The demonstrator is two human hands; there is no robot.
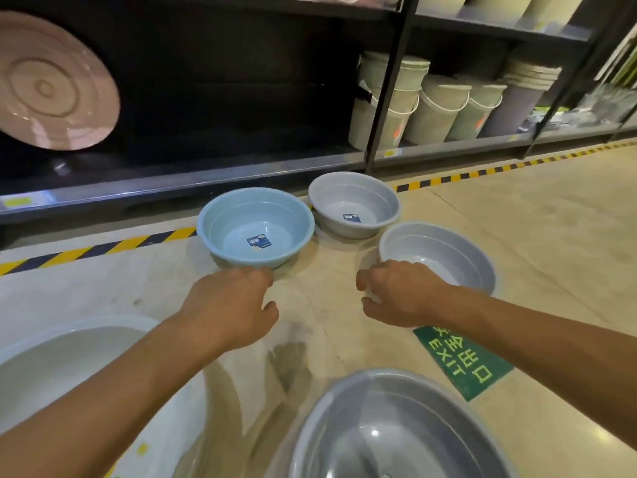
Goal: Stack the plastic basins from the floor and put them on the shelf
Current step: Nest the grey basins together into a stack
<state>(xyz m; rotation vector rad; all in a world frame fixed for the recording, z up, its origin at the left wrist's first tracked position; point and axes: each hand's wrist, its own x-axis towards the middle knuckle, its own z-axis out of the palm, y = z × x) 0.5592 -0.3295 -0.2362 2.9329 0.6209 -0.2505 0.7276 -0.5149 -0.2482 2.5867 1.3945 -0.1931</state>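
Left hand (231, 305) hovers half-curled; right hand (401, 293) over grey basin (448, 250) (contact unclear).

EXIT sticker (463, 362): green, with pale lettering and Chinese characters beside the word, lying at an angle.
Striped tape (103, 244): a yellow-and-black band running well beyond the EXIT sticker, from far left to far right.
Buckets (437, 110): ribbed, cream and pale green, with white handles, in a row far behind the EXIT sticker.
Grey stack (517, 105): nested grey buckets, far behind the EXIT sticker and slightly right.
Pink disc (51, 84): round, ringed and glossy, far up-left of the EXIT sticker.
Price tag (15, 201): yellow, far left of the EXIT sticker, past the tape.
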